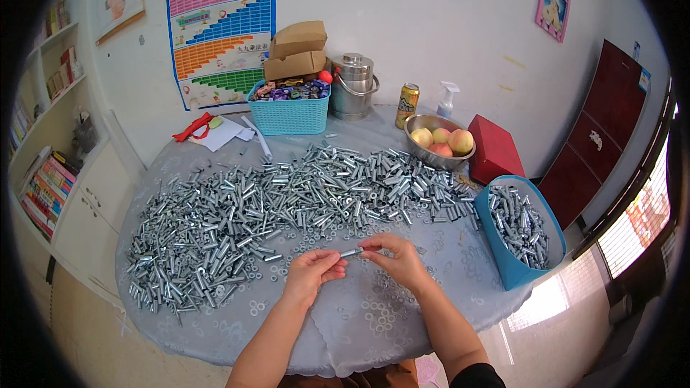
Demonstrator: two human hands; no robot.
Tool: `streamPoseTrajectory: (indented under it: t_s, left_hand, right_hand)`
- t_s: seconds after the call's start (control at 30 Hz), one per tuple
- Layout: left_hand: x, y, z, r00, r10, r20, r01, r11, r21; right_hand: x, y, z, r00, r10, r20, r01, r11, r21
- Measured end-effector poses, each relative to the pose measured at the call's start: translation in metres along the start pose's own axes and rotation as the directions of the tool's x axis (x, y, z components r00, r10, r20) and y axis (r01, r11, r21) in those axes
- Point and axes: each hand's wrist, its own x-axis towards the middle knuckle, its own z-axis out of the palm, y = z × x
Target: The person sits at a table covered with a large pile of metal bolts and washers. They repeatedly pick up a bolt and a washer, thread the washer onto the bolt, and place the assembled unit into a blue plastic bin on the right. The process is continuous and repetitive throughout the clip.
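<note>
Head view, watching from the room: the metal pile (208,223) runs close to the left edge of the table (287,341), so a careless sweep could roll bits off. Left hand (310,273) has fingertips at one end of a small metal tube (351,253), right hand (397,259) pinches the other; looks slick, so a loose grip might drop it. Blue bin (514,259) hugs the right edge, maybe tippable if bumped. Room-wise: tight far left, bare surface below both hands, decent gap toward the bin.
</note>
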Motion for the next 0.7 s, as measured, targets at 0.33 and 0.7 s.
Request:
streamPoseTrajectory:
  t_s: [0.33, 0.7]
  left_hand:
    - [0.002, -0.006, 0.000, 0.995, 0.098, -0.028, -0.098, 0.995, 0.025]
    - [0.002, -0.003, 0.001, 0.991, 0.116, -0.070, -0.116, 0.993, -0.001]
  right_hand:
    - [-0.002, 0.008, 0.000, 0.987, 0.146, 0.061, -0.154, 0.975, 0.160]
    - [-0.001, 0.009, 0.000, 0.992, 0.100, 0.082, -0.112, 0.981, 0.156]
